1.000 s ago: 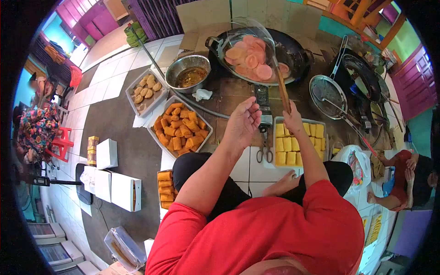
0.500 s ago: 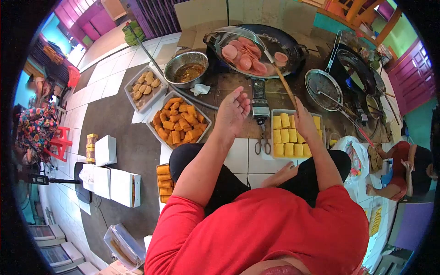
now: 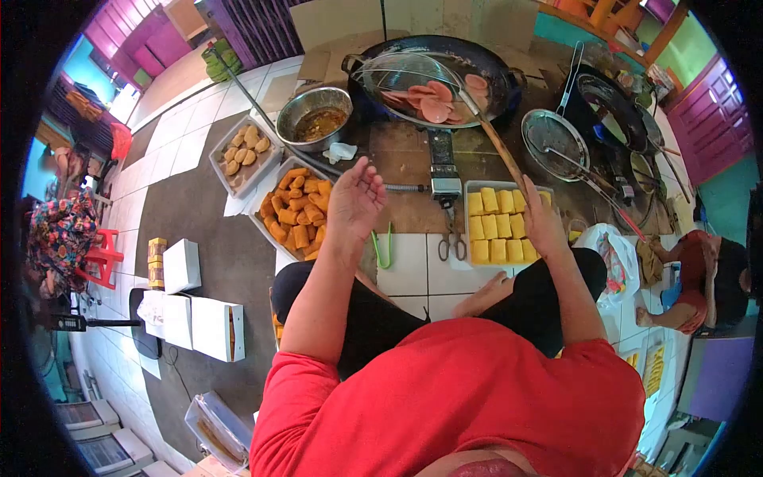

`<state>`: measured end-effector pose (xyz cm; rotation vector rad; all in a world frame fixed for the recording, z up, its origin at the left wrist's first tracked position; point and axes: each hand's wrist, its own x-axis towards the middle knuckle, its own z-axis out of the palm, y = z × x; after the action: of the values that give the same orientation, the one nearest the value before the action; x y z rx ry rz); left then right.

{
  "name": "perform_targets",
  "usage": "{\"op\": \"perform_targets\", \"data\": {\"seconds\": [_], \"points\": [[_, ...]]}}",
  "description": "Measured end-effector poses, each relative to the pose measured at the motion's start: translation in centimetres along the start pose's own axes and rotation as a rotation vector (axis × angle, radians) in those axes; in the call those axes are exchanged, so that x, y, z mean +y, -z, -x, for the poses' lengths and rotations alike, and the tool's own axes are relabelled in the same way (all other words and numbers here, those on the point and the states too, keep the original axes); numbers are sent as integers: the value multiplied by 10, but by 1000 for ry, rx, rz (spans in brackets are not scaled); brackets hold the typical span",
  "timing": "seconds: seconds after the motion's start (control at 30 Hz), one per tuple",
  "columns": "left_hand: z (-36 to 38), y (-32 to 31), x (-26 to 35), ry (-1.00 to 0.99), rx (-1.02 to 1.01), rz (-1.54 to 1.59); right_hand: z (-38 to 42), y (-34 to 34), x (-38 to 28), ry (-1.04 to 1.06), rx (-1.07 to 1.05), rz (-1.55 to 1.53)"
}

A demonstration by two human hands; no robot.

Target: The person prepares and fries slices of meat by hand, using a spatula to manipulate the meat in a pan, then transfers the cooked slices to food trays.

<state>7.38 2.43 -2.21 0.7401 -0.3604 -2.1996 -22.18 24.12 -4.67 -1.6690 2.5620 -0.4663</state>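
My right hand [image 3: 543, 216] is wrapped round the wooden handle of a wire skimmer [image 3: 501, 147]. The skimmer's round mesh lies in the large black wok [image 3: 509, 103], over the left part of several pink round slices [image 3: 435, 105]. My left hand [image 3: 357, 199] is raised, palm up with fingers apart, holding nothing. It is above the right edge of a tray of orange-brown rolls [image 3: 300, 208]. Yellow rolls [image 3: 498, 226] fill a tray beside my right hand. Green tongs [image 3: 384, 248] and scissors [image 3: 451, 245] lie between the trays.
A metal bowl of sauce [image 3: 315, 119] and a tray of pale brown pieces [image 3: 244, 155] are at the left. A second strainer [image 3: 555, 143] and smaller wok [image 3: 610, 115] stand right. People sit at both sides; white boxes [image 3: 213, 326] lie left.
My left hand has moved left, uncovering the green tongs. The skimmer's mesh has shifted over the left of the slices, which now lie further right in the wok.
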Motion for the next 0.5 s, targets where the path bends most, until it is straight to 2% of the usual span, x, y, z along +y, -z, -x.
{"op": "perform_targets", "data": {"seconds": [0.13,0.33,0.5], "points": [[3,7,7,-34,36,45,10,14,-5,-111,-70,22],[11,-1,6,-5,23,58,22,20,-2,-44,77,37],[13,-5,2,-4,-19,8,21,24,1,-49,19,-54]]}}
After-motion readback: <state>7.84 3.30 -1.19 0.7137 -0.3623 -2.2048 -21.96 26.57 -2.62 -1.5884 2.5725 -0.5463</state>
